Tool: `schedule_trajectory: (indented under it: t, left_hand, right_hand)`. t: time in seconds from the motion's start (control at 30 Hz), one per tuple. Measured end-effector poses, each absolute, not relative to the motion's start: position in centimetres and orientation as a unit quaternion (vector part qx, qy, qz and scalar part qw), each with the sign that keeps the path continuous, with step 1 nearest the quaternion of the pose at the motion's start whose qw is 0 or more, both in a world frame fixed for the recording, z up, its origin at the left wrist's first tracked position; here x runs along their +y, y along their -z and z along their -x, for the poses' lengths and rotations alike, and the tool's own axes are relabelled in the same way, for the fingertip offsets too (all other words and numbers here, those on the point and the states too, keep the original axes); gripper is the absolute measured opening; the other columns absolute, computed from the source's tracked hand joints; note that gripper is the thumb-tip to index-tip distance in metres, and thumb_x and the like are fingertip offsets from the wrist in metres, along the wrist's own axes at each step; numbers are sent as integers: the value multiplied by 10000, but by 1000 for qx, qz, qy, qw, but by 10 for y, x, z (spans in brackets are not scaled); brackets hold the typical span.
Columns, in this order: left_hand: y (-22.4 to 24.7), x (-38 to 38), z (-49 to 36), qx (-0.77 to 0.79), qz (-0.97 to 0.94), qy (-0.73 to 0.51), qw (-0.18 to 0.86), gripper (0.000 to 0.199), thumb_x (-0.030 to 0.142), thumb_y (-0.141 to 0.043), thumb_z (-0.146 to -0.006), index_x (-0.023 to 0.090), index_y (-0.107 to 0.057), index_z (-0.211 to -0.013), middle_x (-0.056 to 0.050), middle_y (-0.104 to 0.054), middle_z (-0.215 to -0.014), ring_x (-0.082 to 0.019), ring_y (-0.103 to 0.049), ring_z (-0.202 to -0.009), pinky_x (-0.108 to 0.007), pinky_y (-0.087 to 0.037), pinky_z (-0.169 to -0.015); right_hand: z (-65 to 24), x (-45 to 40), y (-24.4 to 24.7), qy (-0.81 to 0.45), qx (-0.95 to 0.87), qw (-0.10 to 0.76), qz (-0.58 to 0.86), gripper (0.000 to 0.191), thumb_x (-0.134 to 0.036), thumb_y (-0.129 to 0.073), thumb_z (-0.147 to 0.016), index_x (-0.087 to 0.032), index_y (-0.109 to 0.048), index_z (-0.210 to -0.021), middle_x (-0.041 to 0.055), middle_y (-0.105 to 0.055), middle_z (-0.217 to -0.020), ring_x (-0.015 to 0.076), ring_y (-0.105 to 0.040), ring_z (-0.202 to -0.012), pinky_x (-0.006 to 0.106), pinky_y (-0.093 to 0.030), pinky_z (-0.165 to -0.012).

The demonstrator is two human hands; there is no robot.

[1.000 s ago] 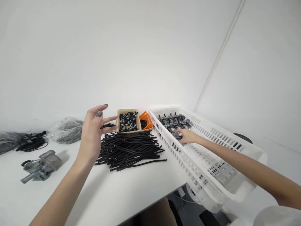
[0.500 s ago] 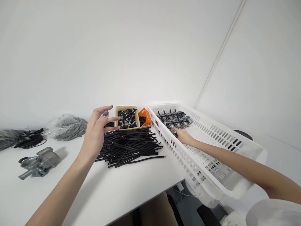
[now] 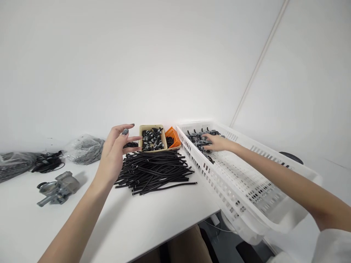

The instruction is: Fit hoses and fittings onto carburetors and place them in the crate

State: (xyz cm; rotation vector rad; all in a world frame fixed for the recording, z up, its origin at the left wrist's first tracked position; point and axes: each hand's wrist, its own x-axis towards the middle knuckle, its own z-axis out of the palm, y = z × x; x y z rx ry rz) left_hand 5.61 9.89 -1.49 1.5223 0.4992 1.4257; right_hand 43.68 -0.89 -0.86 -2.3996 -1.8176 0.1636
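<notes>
My left hand [image 3: 113, 153] hangs in the air over the table, thumb and fingers apart, with nothing in it. Its fingertips overlap the view of a cream tray [image 3: 165, 143] of small black-and-silver parts [image 3: 152, 138]. Inside a long white slotted basket [image 3: 244, 146], my right hand [image 3: 216, 143] reaches over rows of grey-and-black parts [image 3: 195, 137] with round tops and black curved ends. Its fingers are apart, at or just above these parts; I see nothing held. One such part [image 3: 210, 159] lies at the near end of the rows.
A pile of black hoses [image 3: 156, 170] lies before the trays. An orange basket [image 3: 175, 136] tilts beside the cream tray. At left are a metal carburetor [image 3: 59, 188], a clear bag of grey parts [image 3: 85, 149] and black cords [image 3: 48, 162]. The white basket overhangs the table edge.
My right hand has let go of a part at the near end of the rows and moved up and away over the others. My left hand stays raised; the view shifted slightly.
</notes>
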Motion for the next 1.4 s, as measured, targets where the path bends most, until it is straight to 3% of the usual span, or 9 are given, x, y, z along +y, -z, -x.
schedule_trajectory:
  t: [0.13,0.27,0.37,0.57,0.7,0.93,1.1,1.27,1.4]
  left_hand:
    - [12,93,-54,211,-633,-577,471,319,484,-625,-923,238,-666,-1122,-97,-574,-1395,-281,-716,-1086,-322,-665,-703]
    - [9,86,-50,213,-641,-579,457,327,507,-636,-914,241,-670,-1103,-74,-590,-1363,-273,-716,-1084,-325,-663,-711]
    - [8,83,-46,208,-655,-580,437,334,509,-634,-921,244,-665,-1122,-65,-591,-1362,-261,-714,-1082,-309,-661,-719]
    - [3,82,-33,206,-660,-591,415,373,534,-620,-939,229,-658,-1150,-89,-594,-1364,-268,-701,-1098,-310,-668,-741]
    - [-1,84,-24,212,-646,-614,402,383,538,-646,-924,213,-665,-1126,-92,-600,-1342,-259,-715,-1061,-306,-671,-716]
    - [-2,90,-23,212,-649,-615,395,395,553,-642,-928,214,-663,-1130,-88,-609,-1314,-226,-718,-1039,-271,-663,-721]
    - [1,92,-25,221,-654,-609,391,385,541,-626,-941,202,-658,-1120,-101,-615,-1309,-222,-712,-1035,-274,-661,-724]
    - [5,93,-29,234,-671,-591,382,380,544,-617,-947,199,-659,-1102,-95,-636,-1251,-225,-711,-1040,-285,-654,-747]
    - [8,99,-34,259,-696,-554,376,345,530,-615,-951,207,-665,-1063,-71,-649,-1184,-210,-710,-1026,-279,-635,-765]
  right_hand:
    - [-398,29,-42,17,-639,116,760,620,-379,-643,-961,-161,-467,-1514,203,-669,-1390,335,-692,-1199,441,-507,-1045]
    - [-333,77,-74,63,-718,151,676,505,-366,-669,-953,-178,-583,-1414,165,-737,-1280,328,-701,-1164,466,-502,-1044]
    - [-285,113,-80,23,-763,158,627,458,-318,-688,-942,-166,-622,-1369,145,-757,-1241,319,-687,-1184,454,-493,-1053]
    - [-242,176,-26,-36,-769,185,611,324,-301,-612,-1009,-179,-642,-1309,84,-754,-1247,202,-704,-1120,332,-530,-1005]
    - [-258,198,48,-58,-732,161,660,211,-328,-656,-998,-169,-699,-1129,82,-722,-1192,220,-701,-1069,432,-579,-960]
    - [-292,216,133,-58,-682,195,702,262,-330,-658,-996,-173,-669,-1205,100,-671,-1278,242,-672,-1125,466,-580,-969]
    - [-296,220,143,-59,-661,280,694,216,-309,-674,-985,-158,-688,-1139,94,-684,-1248,242,-670,-1134,472,-568,-987]
    - [-305,212,120,-71,-629,407,658,90,-195,-659,-956,-146,-709,-1012,60,-748,-1032,203,-717,-982,412,-575,-937]
    - [-321,193,92,-76,-599,502,620,315,-212,-614,-887,-168,-694,-1189,68,-771,-998,185,-730,-867,335,-574,-868]
